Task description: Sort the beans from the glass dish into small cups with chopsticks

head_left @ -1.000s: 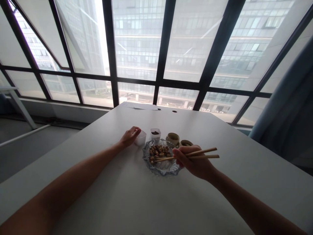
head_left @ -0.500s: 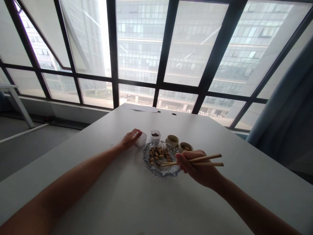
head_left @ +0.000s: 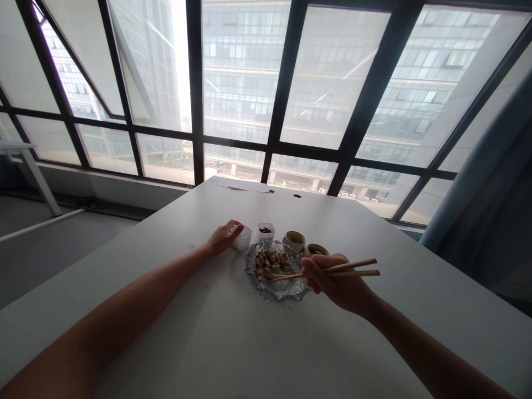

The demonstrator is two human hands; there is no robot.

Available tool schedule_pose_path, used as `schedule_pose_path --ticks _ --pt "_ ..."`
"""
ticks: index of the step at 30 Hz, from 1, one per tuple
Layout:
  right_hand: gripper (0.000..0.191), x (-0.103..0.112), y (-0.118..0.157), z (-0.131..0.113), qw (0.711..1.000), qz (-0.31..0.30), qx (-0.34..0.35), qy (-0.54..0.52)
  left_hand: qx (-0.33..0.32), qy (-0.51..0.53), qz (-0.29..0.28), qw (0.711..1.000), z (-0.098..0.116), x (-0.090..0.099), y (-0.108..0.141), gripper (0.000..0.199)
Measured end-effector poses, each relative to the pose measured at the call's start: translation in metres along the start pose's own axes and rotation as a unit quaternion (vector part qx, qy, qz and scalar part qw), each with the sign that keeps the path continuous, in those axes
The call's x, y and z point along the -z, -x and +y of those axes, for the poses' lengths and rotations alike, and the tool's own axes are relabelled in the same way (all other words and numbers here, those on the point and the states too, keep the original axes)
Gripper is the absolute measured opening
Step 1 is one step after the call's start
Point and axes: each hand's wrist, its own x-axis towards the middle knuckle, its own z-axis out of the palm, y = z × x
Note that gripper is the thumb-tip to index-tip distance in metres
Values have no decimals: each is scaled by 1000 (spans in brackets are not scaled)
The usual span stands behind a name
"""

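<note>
My left hand [head_left: 222, 239] has its fingers around a small white translucent plastic cup [head_left: 243, 239]. In my right hand [head_left: 334, 281] is a pair of wooden chopsticks [head_left: 353, 266], their tips low inside a clear glass dish [head_left: 285, 296] with a scalloped rim. Small brown and tan pieces [head_left: 272, 258] lie heaped toward the dish's far side. A dark piece sits at the chopstick tips; whether it is pinched I cannot tell.
Behind the dish stand a white cup [head_left: 266, 231] with dark pieces and a greenish-brown cup [head_left: 294, 240]. Another such cup [head_left: 316, 249] with pieces inside is partly behind my right hand. Paper sheets [head_left: 239, 184] lie at the white table's [head_left: 199, 343] far end.
The chopsticks have tilted slightly and their rear ends sit closer together. My left hand stays at the white cup. The whole view has shifted a little.
</note>
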Motion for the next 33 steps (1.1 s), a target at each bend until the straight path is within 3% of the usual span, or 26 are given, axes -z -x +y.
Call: schedule_pose_path --ticks 5,8,12,15,21,29,33 --pt "48 5 2 10 999 38 6 -15 0 -5 -3 1000 1 0 1 74" --pt "48 9 4 22 990 123 -25 -67 3 -7 -10 1000 2 0 1 76" --pt "51 15 8 45 934 288 -91 -191 -7 -4 -13 1000 2 1 3 78" --pt "51 15 14 62 888 352 -135 -263 -22 5 -15 1000 2 2 6 79" --pt "51 10 24 73 859 376 -165 -306 -47 -2 -21 999 2 2 11 83" --pt "51 5 29 68 858 386 -153 -303 -26 -53 -14 998 6 2 14 88" --pt "54 1 29 64 857 391 -150 -299 -3 -83 -10 997 13 4 15 80"
